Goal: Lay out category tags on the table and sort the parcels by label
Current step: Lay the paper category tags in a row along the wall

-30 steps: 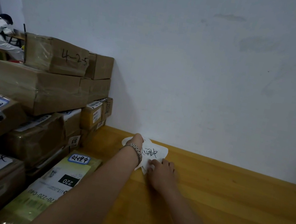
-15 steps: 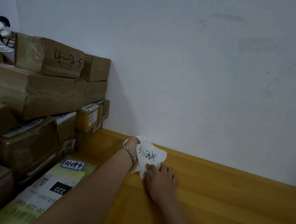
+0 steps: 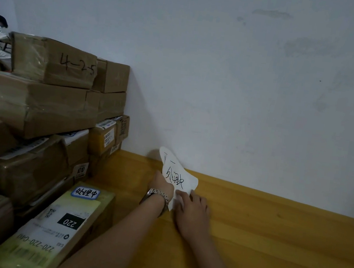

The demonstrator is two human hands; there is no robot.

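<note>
– Right of the stacked brown cardboard parcels (image 3: 46, 112), on the yellow wooden table (image 3: 270, 236), what's that?
– That's a white paper category tag (image 3: 179, 174), black handwriting, far end curled upward. It looks light, floppy, tearable; take its edges. Her left hand (image 3: 161, 184) pinches one side; the right hand (image 3: 192, 212) presses the near corner, fingers flat.

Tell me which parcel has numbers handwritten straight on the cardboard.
The topmost box, marked 4-2-5 in black marker; the rest show stuck-on labels or plain cardboard.
</note>
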